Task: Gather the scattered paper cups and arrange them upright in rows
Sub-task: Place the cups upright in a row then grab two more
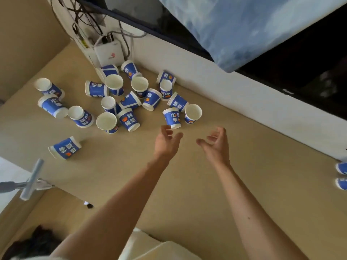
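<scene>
Several blue-and-white paper cups lie scattered over the far left of the tan table [206,184]; some stand upright, some lie on their sides, some are upside down. An upside-down cup [171,118] stands just beyond my left hand [166,140], whose loosely curved fingers hold nothing. An upright cup [193,113] stands beside it. My right hand [216,142] hovers a little to the right, fingers relaxed and empty. One cup [64,148] lies alone on its side at the near left.
Two more cups [341,175] show at the right edge. A white box with cables [109,53] stands by the wall behind the pile. A monitor [281,34] hangs over the far side. A grey-blue T-shaped handle [31,180] juts in at the left.
</scene>
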### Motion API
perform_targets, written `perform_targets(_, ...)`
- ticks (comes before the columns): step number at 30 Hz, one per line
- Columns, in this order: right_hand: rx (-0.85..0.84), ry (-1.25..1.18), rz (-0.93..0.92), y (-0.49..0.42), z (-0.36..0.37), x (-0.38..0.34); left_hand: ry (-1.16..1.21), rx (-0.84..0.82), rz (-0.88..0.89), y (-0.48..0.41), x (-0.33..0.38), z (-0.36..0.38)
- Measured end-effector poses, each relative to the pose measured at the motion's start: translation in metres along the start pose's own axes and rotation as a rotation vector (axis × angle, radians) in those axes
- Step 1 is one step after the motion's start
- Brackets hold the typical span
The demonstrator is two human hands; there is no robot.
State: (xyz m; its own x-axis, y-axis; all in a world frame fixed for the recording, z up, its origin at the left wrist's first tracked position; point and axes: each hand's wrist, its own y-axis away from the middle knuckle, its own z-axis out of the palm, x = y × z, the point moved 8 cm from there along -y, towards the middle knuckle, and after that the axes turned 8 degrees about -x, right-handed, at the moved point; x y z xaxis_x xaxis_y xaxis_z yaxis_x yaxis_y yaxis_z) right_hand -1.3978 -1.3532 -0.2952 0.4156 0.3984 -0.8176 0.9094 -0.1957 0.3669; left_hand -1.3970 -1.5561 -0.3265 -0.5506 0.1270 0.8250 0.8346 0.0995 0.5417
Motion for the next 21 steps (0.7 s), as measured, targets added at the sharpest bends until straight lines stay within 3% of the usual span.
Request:
perform_targets(3,-0.001,0.170,-0.007,-0.041,0.016,-0.015,-0.091,0.021,-0.015,-0.040,0.003,-0.007)
perform_targets(9,-0.041,0.371,0.008,-0.109,0.045,-0.015,-0.535,0.047,0.002,-0.103,0.012,-0.006)
perform_targets(15,-0.057,0.452,-0.022,-0.140,0.063,-0.010,-0.618,0.009,-0.014,-0.135,0.009,0.001)
perform_targets(21,0.068,0.446,-0.071,-0.139,0.056,-0.008,-0.531,-0.004,-0.016,-0.143,-0.002,-0.001)
